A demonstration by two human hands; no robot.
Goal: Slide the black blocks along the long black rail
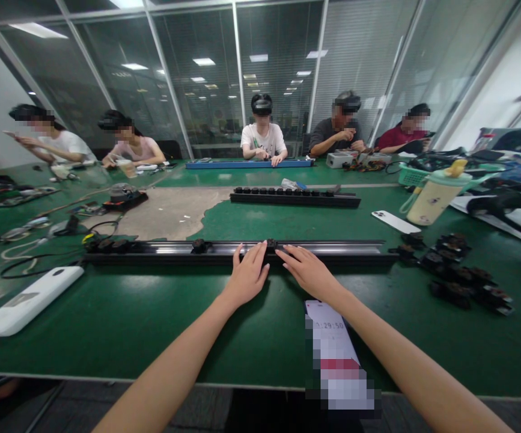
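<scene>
In front of me lies a long black rail [341, 255] with a shiny strip along its channel. A small black block [271, 243] sits on it between my two hands. My left hand [246, 276] reaches over the rail from the left, its fingers stretched out and its thumb apart at the front side. From the right, my right hand [307, 272] extends its fingers to the other side of the block; its thumb is hidden. Fingertips of both hands are at the block, but firm contact is hard to make out. Another black block [199, 245] stands farther left on the rail.
Loose black blocks [461, 270] are heaped at right, near a white phone [395, 221] and a tumbler [438, 195]. A second rail [294, 198] holds several blocks. A lit phone [332, 337] lies below my right forearm, a white device [28, 300] at left. Several people sit opposite.
</scene>
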